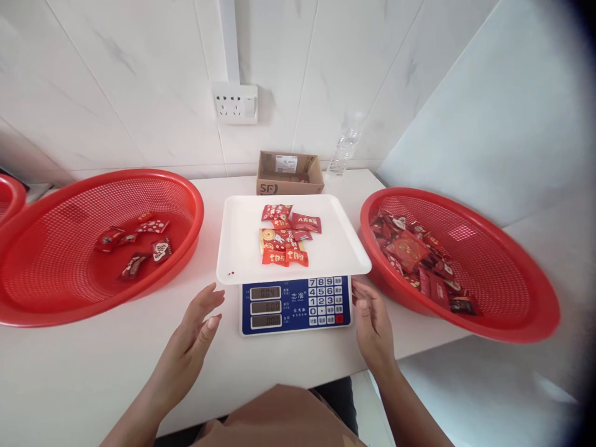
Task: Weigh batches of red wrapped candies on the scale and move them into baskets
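Observation:
A digital scale with a blue keypad panel and three displays stands on the white table. On its white tray lie several small red snack packets, grouped near the middle. My left hand hovers left of the scale, apart from it, with thumb and fingers spread and nothing held. Close against the scale's right edge is my right hand, its fingers loosely curved and thumb apart. Whether those fingertips touch the scale I cannot tell. Nothing shows in either palm.
On the left, a red basket holds several packets; another basket's rim shows beyond it. A fuller red basket is at right. Behind the tray stand a cardboard box and a clear plastic bottle by the wall.

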Available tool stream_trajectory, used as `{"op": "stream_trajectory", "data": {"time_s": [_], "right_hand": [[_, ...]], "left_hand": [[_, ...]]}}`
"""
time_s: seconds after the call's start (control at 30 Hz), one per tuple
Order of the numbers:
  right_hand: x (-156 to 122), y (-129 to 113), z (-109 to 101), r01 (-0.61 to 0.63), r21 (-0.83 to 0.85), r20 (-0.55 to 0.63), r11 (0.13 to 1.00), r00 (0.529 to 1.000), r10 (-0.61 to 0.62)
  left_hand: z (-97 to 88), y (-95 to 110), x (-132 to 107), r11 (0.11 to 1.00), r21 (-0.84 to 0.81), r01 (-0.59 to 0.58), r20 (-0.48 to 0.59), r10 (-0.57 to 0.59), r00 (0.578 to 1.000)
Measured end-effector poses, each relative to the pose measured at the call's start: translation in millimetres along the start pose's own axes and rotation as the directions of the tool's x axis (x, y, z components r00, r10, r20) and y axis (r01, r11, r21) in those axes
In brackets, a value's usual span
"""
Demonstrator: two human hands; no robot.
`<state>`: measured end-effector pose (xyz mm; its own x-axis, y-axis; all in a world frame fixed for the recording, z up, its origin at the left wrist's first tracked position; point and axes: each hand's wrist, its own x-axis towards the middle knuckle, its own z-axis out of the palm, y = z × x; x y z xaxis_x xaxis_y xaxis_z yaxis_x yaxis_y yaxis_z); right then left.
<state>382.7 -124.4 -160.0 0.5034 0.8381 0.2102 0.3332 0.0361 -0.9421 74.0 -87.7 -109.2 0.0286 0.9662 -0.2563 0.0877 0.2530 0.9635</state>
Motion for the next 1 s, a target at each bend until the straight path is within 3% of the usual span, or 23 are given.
{"op": "stream_trajectory", "data": {"time_s": [0.13,0.23,0.4,0.53,0.73,0.9,1.0], "right_hand": [[0,5,-1,-0.012,-0.002,-0.013,1.000,1.000,0.012],[1,14,-3,-0.055,-0.032,-0.055,0.998,0.997,0.054],[5,25,-3,-0.130,-0.051,-0.080,0.990,0.989,0.125],[5,22,-4,-0.117,-0.118,-0.086,0.986,0.991,0.107],[5,21,-4,-0.120,-0.123,-0.087,0.985,0.990,0.110],[7,22,-2,-0.131,-0.106,-0.075,0.986,0.990,0.123],[7,22,-2,-0.147,-0.101,-0.059,0.984,0.988,0.142]], "left_hand": [[1.4,4,4,0.981,-0.189,0.041,-0.021,-0.046,0.999],[-5.2,14,10,0.880,-0.468,0.079,-0.090,-0.136,0.987],[-27.6,40,23,0.667,-0.739,0.093,-0.193,-0.342,0.920],[-39.1,49,31,0.586,-0.809,0.052,-0.263,-0.438,0.860],[-45.7,46,31,0.585,-0.801,-0.128,-0.421,-0.397,0.816],[-53.4,46,26,0.659,-0.732,-0.171,-0.475,-0.314,0.822],[-60.4,47,30,0.695,-0.694,-0.185,-0.469,-0.243,0.849]]}}
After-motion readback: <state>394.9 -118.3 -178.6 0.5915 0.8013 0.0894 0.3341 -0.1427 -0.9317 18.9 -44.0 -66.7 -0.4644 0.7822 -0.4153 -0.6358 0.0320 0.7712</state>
